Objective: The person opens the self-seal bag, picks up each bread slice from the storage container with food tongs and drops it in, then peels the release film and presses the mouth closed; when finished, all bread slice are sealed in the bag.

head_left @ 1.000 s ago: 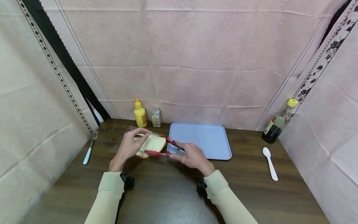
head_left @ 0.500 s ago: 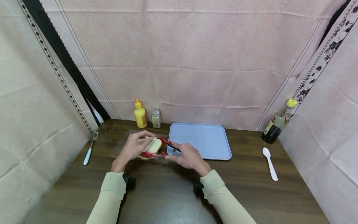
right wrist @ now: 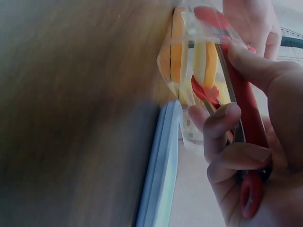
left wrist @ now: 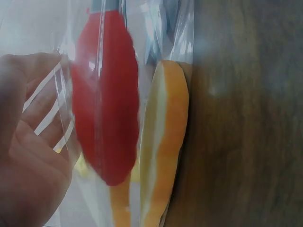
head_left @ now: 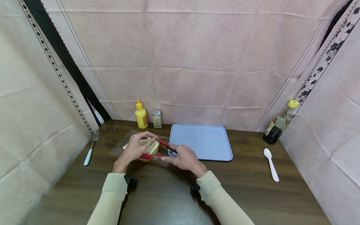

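— Well, changed since a second ago?
— Slid left with the tongs (head_left: 157,150): right hand (head_left: 182,159) curled round the handles, red tips clamped on a bread slice (head_left: 150,147), now deeper inside the clear bag (head_left: 121,147).
— And opposite the grip?
— Left hand (head_left: 133,150) pinching the bag's mouth; blue tray (head_left: 213,150) just right of it.

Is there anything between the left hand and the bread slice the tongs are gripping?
Yes. A clear plastic bag lies between the left hand and the bread slice; the hand holds the bag from outside. The red tongs, held by the right hand, reach inside the bag around the slice.
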`<action>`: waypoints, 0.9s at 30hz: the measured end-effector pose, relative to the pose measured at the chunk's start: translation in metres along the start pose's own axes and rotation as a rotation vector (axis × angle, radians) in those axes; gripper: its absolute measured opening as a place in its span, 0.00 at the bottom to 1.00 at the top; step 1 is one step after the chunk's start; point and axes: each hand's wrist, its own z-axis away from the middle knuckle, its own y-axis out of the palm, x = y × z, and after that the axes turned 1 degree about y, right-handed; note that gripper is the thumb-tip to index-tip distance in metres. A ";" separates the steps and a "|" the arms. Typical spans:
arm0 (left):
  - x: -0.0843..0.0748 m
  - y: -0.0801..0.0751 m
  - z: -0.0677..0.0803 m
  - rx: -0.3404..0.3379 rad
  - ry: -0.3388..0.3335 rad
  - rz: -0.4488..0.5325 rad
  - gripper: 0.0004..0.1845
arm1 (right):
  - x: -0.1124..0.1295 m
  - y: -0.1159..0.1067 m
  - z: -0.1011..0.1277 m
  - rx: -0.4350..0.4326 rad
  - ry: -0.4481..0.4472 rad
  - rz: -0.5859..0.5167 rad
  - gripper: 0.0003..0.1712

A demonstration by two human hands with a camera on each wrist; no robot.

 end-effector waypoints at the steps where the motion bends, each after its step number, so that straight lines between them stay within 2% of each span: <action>1: 0.000 0.000 0.000 0.002 -0.002 -0.001 0.07 | 0.001 0.001 0.000 -0.005 0.003 -0.006 0.46; 10: 0.001 0.000 -0.001 -0.001 -0.006 0.007 0.08 | 0.016 0.012 -0.001 -0.043 0.068 -0.043 0.44; 19: 0.002 0.002 -0.002 0.013 0.017 0.045 0.08 | 0.025 0.024 -0.004 -0.086 0.108 -0.096 0.41; 27: 0.004 0.003 -0.002 0.039 -0.005 0.053 0.09 | 0.024 0.028 -0.004 -0.073 0.108 -0.064 0.44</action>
